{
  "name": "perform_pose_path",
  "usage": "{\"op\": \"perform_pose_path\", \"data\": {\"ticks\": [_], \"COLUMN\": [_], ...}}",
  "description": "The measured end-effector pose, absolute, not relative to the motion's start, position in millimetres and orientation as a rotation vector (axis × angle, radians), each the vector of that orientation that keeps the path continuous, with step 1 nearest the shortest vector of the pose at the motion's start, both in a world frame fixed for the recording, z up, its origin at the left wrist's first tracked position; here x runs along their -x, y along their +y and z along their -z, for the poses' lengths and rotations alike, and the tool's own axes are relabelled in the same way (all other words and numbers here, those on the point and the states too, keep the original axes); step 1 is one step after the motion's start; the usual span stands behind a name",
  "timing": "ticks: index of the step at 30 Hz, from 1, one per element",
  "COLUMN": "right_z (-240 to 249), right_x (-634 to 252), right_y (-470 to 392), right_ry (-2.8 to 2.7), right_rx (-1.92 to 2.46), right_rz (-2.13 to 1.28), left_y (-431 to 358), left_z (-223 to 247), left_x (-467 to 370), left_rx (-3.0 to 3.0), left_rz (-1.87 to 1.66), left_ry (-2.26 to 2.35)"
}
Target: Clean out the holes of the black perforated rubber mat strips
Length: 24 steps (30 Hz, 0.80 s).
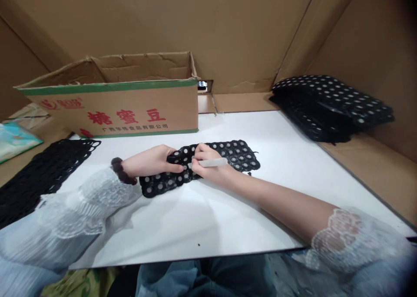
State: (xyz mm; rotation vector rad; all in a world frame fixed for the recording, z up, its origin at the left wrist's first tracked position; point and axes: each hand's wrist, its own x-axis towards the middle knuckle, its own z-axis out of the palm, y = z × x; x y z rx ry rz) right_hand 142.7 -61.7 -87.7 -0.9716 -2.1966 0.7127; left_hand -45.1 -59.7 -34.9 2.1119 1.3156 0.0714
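1. Black dotted sheet (pixel 243 156): mid-bench, lying slantwise, left end nearer the person, right end farther.
2. Left hand (pixel 153 160): grip narrow, holding the sheet left of its middle; thumb across the top face.
3. Right hand (pixel 210 166): grip closed on a slim whitish tool (pixel 213 163), tool tilted over the sheet, tip end at the dots. The hands are close together.
4. Bench (pixel 182 227): white top; a wide strip runs between sheet and near edge, one dark speck (pixel 199 245) on it. More white surface right of the sheet, up to the slanting right edge; right forearm crosses part of it.
5. Cardboard box (pixel 140 110): far left, open top, green trim, red lettering; narrow white gap between it and the sheet.
6. Black mesh pile (pixel 42 175): left, over the bench's left edge.
7. Stack of dotted black sheets (pixel 332 106): far right, over that corner, beside the cardboard wall (pixel 374 58).
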Motion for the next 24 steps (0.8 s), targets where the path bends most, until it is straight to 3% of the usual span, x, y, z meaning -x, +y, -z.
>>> {"op": "perform_pose_path", "data": {"ticks": [4, 7, 13, 24], "right_z": [85.8, 82.7, 77.0, 77.6], "right_x": [-143.1, -142.2, -146.1, -142.7], "right_y": [-61.9, -61.5, -53.9, -63.6], "right_ry": [-2.032, -1.896, -1.704, -1.573], "right_rx": [1.014, 1.017, 1.062, 1.107], "right_rz": [-0.722, -0.880, -1.185, -1.296], "left_y": [-60.2, -66.8, -71.4, -91.4], "left_z": [41.1, 45.3, 49.3, 58.0], "left_x": [54.4, 54.2, 50.3, 39.2], "left_rx": [-2.577, -2.667, -2.601, -3.082], "left_rz": [-0.286, -0.460, -0.213, 0.019], "left_ry": [1.529, 1.447, 1.242, 1.313]}}
